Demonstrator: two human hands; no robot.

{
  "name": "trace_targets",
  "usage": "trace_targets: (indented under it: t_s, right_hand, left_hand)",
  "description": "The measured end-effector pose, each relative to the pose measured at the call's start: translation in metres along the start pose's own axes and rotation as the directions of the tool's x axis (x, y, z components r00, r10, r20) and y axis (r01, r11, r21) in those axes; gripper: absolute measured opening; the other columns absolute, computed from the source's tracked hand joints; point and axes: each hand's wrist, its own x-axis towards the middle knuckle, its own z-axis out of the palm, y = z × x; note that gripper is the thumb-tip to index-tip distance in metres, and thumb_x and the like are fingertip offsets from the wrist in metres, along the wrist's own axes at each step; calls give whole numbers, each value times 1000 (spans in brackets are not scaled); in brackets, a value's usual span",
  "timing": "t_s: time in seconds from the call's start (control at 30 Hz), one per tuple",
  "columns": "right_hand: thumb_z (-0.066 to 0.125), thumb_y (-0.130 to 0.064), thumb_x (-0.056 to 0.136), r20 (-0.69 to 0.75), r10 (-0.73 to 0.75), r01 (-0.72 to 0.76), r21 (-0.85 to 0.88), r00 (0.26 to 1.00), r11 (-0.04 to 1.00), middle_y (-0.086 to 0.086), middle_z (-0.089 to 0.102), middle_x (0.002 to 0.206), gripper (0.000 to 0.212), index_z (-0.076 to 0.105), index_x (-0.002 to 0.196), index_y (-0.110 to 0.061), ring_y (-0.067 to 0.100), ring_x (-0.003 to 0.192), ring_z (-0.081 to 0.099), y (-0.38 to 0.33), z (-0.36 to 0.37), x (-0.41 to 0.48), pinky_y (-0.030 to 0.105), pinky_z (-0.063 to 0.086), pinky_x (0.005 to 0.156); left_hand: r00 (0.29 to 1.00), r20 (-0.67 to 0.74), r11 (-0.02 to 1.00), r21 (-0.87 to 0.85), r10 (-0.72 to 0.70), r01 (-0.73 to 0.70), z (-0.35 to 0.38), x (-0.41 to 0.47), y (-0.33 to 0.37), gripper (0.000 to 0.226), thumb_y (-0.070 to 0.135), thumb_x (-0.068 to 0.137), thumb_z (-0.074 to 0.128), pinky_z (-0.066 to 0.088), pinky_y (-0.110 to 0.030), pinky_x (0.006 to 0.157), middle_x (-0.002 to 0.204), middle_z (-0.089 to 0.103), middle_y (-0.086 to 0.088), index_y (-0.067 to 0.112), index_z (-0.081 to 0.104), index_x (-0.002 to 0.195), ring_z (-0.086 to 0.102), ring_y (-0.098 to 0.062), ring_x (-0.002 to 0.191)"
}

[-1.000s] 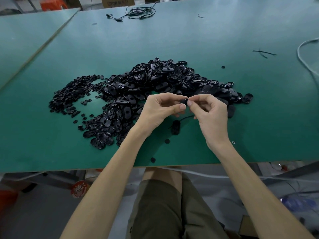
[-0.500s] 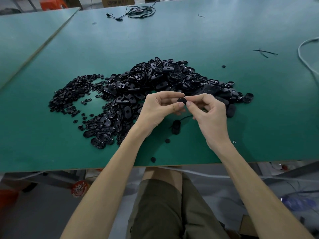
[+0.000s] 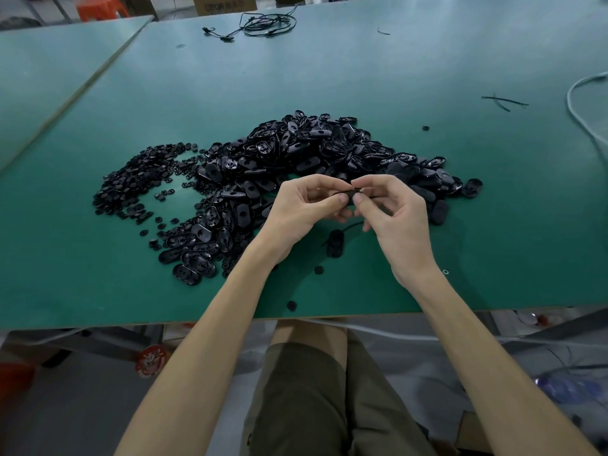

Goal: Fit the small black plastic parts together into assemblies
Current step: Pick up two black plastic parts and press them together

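your left hand [image 3: 306, 205] and right hand [image 3: 391, 209] both pinch one black part [image 3: 349, 194] above the table [image 3: 427, 258], at 6 o'clock from the pile [image 3: 296, 159]. squeeze crooked and it may pop out and get lost.

head view looks down, close over green table [image 3: 394, 77]

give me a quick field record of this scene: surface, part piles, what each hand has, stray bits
surface: green table
big pile: oval black parts, behind the hands
small pile: tiny round black pieces, on the person's left
left hand: pinching the held black part
right hand: pinching the same part from the other side
near edge: loose black part under the hands
far edge: black cable
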Motion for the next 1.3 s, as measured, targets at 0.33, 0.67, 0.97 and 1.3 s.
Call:
trace_targets:
  t_s: [0.33,0.67,0.97,1.3]
  right_hand:
    - [74,-2,93,-16,8,-8,11,1000,1000,5,78,97,15,77,98,-16,19,88,75,1,0,0,34,60,82]
    - [73,1,91,44,-56,63,-167,997,984,12,67,100,23,78,91,-21,23,85,69,-6,3,-3,36,59,82]
    - [72,-3,94,-38,-42,37,-126,998,991,2,69,100,30,77,88,-32,24,87,71,-4,1,-2,46,59,87]
    - [68,-3,96,-118,-48,37,-91,992,995,2,70,103,26,77,95,-27,15,81,71,-6,1,-3,30,55,75]
  left_hand:
    - [1000,-4,994,108,7,-6,4,-1,3,12,-4,95,70,61,-29,79,88,77,-12,-3,73,107,74,-19,73]
    - [999,-35,967,253,6,3,7,-1,1,15,-7,89,65,61,-43,80,84,75,-12,4,72,97,71,-21,70]
    - [998,-16,986,157,56,-53,5,-2,4,15,-4,93,72,62,-32,81,93,77,-18,-8,72,107,75,-21,76]
    - [985,-103,981,151,139,-122,7,-1,2,20,-3,99,64,60,-35,93,111,76,-14,-3,70,119,76,-22,99]
